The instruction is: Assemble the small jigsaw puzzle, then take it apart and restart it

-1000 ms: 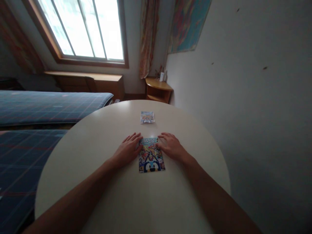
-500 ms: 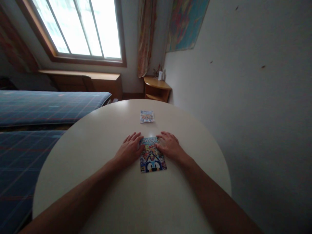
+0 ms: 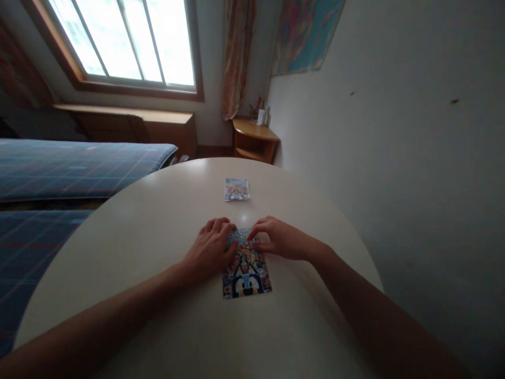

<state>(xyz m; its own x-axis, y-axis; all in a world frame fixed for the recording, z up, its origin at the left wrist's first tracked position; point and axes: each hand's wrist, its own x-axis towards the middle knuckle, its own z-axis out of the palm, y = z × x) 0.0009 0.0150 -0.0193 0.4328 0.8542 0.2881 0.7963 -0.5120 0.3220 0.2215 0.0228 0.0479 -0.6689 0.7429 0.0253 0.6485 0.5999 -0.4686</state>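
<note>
A colourful picture card (image 3: 246, 271) with a blue cartoon dog lies on the round cream table (image 3: 165, 221) in front of me. My left hand (image 3: 211, 247) rests at its upper left corner, fingers bent, thumb along the card's left edge. My right hand (image 3: 276, 239) is arched over the upper right corner, its curled fingertips pressing on the card's top edge. A smaller card (image 3: 236, 189) with a similar print lies flat farther away, untouched.
The table stands close to a white wall (image 3: 394, 131) on the right. Two beds with blue plaid covers (image 3: 71, 168) are to the left. A wooden corner shelf (image 3: 254, 139) and a low wooden bench (image 3: 126, 123) sit under the window.
Both hands went from lying flat beside the card to curling their fingers onto its top corners. The card sits slightly nearer to me and the view shifted a little.
</note>
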